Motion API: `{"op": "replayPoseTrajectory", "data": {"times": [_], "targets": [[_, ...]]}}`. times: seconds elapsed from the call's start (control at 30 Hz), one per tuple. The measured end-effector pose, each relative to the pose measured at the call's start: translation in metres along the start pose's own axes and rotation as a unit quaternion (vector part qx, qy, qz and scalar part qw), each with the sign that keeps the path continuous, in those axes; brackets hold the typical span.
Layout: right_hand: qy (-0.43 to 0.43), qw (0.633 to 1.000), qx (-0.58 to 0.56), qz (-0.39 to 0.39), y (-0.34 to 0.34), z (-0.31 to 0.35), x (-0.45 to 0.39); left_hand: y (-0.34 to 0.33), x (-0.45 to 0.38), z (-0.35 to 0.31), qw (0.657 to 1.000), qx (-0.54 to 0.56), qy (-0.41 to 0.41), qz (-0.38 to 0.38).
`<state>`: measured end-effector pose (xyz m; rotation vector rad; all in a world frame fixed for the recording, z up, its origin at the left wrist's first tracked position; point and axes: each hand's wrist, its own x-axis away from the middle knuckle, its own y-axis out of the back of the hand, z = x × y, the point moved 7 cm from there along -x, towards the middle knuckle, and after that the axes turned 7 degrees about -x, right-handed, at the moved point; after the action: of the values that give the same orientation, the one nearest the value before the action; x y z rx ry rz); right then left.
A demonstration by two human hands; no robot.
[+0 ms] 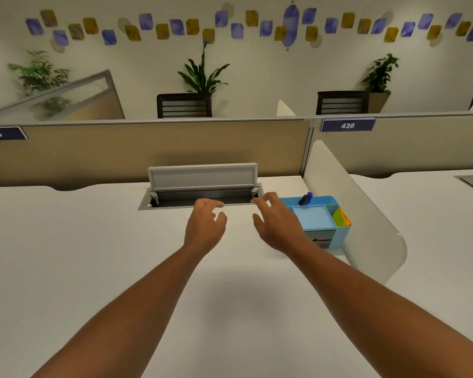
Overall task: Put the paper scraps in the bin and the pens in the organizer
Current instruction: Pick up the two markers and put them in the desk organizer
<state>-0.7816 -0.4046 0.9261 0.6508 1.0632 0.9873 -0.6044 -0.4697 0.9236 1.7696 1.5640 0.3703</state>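
Both our forearms stretch over the bare white desk, left hand and right hand spread loose and holding nothing. We see pens only in the blue organizer beside our right hand; light, stiff, best pinched mid-barrel. No scraps or bin show, and the open cable hatch sits just ahead.

There were two bare hands, one light-blue plastic desk organizer, two dark-blue pens standing in it, one open grey metal cable tray, two black mesh chairs, and three potted green plants.
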Motion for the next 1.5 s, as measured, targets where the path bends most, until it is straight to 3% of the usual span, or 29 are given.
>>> {"op": "replayPoseTrajectory", "data": {"times": [0.5,0.83,1.5], "targets": [[-0.008,0.998,-0.029,0.047,-0.04,0.138,0.087,0.083,0.112,0.078,1.0,0.006,0.021,-0.014],[-0.047,0.989,-0.137,0.013,-0.036,0.244,0.174,0.174,0.21,0.142,1.0,0.003,0.004,-0.031],[0.028,0.986,-0.149,0.075,-0.031,0.337,0.325,0.23,0.413,0.164,0.993,-0.007,0.096,-0.07]]}}
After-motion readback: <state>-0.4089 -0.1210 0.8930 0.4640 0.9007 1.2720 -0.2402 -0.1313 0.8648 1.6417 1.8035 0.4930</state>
